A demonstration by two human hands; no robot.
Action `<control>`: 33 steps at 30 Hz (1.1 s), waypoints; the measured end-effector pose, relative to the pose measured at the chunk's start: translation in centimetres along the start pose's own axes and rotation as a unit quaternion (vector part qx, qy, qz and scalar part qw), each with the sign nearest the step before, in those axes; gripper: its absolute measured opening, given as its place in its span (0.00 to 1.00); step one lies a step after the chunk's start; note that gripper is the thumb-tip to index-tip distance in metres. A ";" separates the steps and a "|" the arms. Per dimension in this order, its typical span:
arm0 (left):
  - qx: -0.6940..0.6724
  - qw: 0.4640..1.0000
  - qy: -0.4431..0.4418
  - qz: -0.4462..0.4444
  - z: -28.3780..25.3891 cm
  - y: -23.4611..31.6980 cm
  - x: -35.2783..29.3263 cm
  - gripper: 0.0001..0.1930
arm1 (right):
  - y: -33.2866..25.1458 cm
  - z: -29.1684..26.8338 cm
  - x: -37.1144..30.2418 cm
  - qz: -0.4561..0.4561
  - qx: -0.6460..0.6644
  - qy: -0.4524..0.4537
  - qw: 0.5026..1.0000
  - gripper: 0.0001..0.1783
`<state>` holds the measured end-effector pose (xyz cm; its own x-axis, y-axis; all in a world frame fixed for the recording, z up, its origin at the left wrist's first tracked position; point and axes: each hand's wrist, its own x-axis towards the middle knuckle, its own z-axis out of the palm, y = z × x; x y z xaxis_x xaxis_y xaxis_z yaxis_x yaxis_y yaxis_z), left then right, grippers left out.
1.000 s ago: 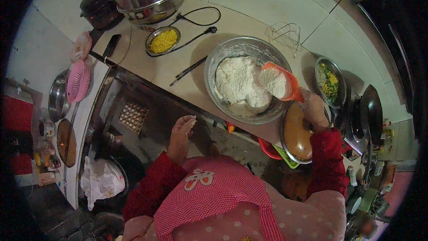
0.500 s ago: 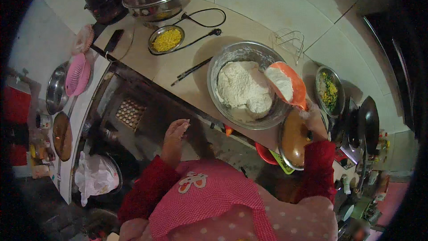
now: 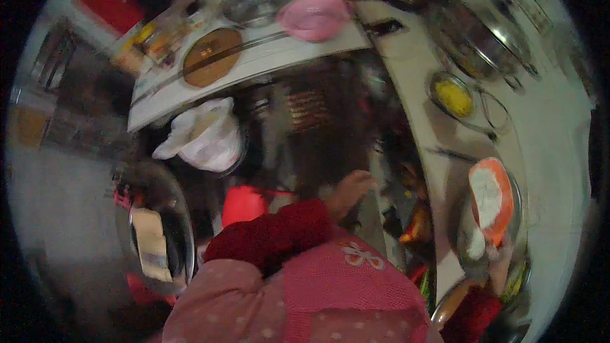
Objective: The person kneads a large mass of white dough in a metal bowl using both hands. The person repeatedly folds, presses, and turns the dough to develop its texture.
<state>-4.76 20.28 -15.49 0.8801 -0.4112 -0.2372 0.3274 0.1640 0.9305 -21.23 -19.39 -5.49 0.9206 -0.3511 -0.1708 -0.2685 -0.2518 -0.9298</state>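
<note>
In my right hand (image 3: 499, 255) is the handle of an orange scoop (image 3: 506, 200), heaped with white flour (image 3: 488, 198). The scoop hangs above a large metal bowl (image 3: 462, 232) on the counter at the right and hides much of it. A pale lump of flour (image 3: 475, 242) shows in the bowl beside the scoop. My left hand (image 3: 351, 192) hovers in front of my apron, away from the counter, with nothing visible in it. Its fingers are loosely curved and apart, though blurred.
A dish of yellow bits (image 3: 454, 96), a cable and a big steamer pot (image 3: 476, 32) stand farther along the counter (image 3: 406, 67). Across the gap, a side counter holds a pink basket (image 3: 314, 18), a metal basin (image 3: 257, 1) and a round brown lid (image 3: 213, 57). A white bag (image 3: 206, 136) stands below.
My view has swung to the left, so the counter and bowl now sit at the right and the picture is blurred. The flour-filled scoop stays in my right hand over the bowl.
</note>
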 end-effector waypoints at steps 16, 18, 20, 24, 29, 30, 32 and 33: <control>-0.062 0.888 0.454 -0.052 -28.2 -0.4 -17.9 0.14 | -20.0 69.0 14.5 -0.335 -0.222 -0.602 0.690 0.25; -0.159 0.856 0.492 -0.028 -28.9 -1.8 -19.2 0.13 | -21.2 75.0 12.8 -0.364 -0.287 -0.599 0.653 0.23; -0.212 0.833 0.511 -0.022 -29.3 -1.7 -19.7 0.12 | -19.4 81.5 13.5 -0.331 -0.316 -0.606 0.651 0.22; -0.216 0.826 0.520 -0.026 -29.7 0.0 -20.4 0.12 | -19.1 86.4 12.1 -0.438 -0.325 -0.505 0.669 0.24; -0.067 0.884 0.458 0.064 -30.4 -0.9 -18.6 0.13 | -19.1 79.4 13.3 -0.416 -0.358 -0.506 0.666 0.22; 0.013 0.899 0.424 0.107 -31.2 -2.4 -17.3 0.13 | -19.0 76.2 13.8 -0.389 -0.357 -0.508 0.681 0.21; 0.016 0.924 0.375 0.079 -30.9 -1.1 -14.3 0.12 | -17.8 68.3 14.7 -0.359 -0.292 -0.490 0.739 0.21; -0.048 0.928 0.369 -0.003 -30.4 2.3 -12.9 0.12 | -16.8 64.5 15.0 -0.345 -0.254 -0.474 0.769 0.21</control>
<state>-4.90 53.20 -18.74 0.8623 0.3080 -0.4020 0.3310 0.2582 0.9076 15.39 37.69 -13.49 0.6217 0.7793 -0.0793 0.5223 -0.4879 -0.6994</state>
